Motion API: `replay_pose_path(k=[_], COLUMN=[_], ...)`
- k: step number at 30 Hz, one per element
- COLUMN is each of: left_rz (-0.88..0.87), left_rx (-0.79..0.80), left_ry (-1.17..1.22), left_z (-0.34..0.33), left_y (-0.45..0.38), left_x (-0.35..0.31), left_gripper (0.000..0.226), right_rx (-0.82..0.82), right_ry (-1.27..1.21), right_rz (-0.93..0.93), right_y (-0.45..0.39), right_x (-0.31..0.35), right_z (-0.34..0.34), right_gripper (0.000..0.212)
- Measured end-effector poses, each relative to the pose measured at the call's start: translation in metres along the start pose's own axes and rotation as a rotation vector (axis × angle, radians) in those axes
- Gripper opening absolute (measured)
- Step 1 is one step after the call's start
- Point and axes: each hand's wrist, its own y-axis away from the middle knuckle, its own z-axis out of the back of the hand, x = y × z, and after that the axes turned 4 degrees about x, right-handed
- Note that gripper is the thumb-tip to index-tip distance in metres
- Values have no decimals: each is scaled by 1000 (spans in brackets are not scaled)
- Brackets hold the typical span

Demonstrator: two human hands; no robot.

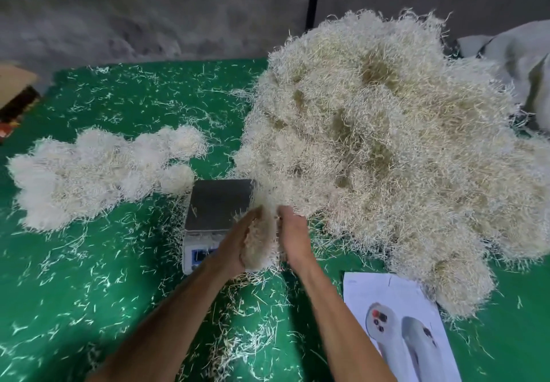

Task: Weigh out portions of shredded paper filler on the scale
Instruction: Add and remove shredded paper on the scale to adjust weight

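Fingers of your left hand and right hand cup a filler clump, scale just beyond-left.

Both forearms reach forward toward twelve o'clock, converging. The left hand and right hand face each other, palms inward, fingers curled.

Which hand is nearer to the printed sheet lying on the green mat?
The right hand. It sits up and to the left of the printed sheet, cupping one side of a clump of shredded paper. The left hand holds the clump's far side, over the scale.
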Motion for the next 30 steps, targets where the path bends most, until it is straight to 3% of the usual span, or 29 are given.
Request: replay_pose_path(k=[3,5,7,8,12,13,15,17,21,27,30], left_rz=[101,97,116,125,112,109,78,67,-18,-40,-64], left_rx=[-103,-75,-34,-29,-96,-121,-170,-189,-299,-576,-610], left_ry=[34,1,-91,-151,-306,-319,-290,-242,-351,-246,-182], left_z=[19,24,18,13,8,10,18,22,34,101,101], left_y=[8,15,25,28,48,54,64,70,70,95,92], left_x=[2,0,-7,-10,-20,-22,-24,-27,-35,-52,-56], left_gripper=[71,77,70,62,27,22,23,21,12,23,35], right_rx=[-58,141,383,400,142,60,-41,-83,-41,6,51], right_ry=[75,14,-293,-392,-592,-549,-394,-143,323,1413,1694], right_rz=[-48,-141,-284,-310,-465,-465,-350,-115,235,238,193], right_y=[0,3,4,-1,-34,-42,-52,-54,-52,-64,-61], right_x=[8,18,34,41,60,60,56,51,44,32,26], right_z=[15,21,15,12,1,0,-4,-15,-18,64,64], right_gripper=[53,62,50,39,25,25,26,35,46,63,68])
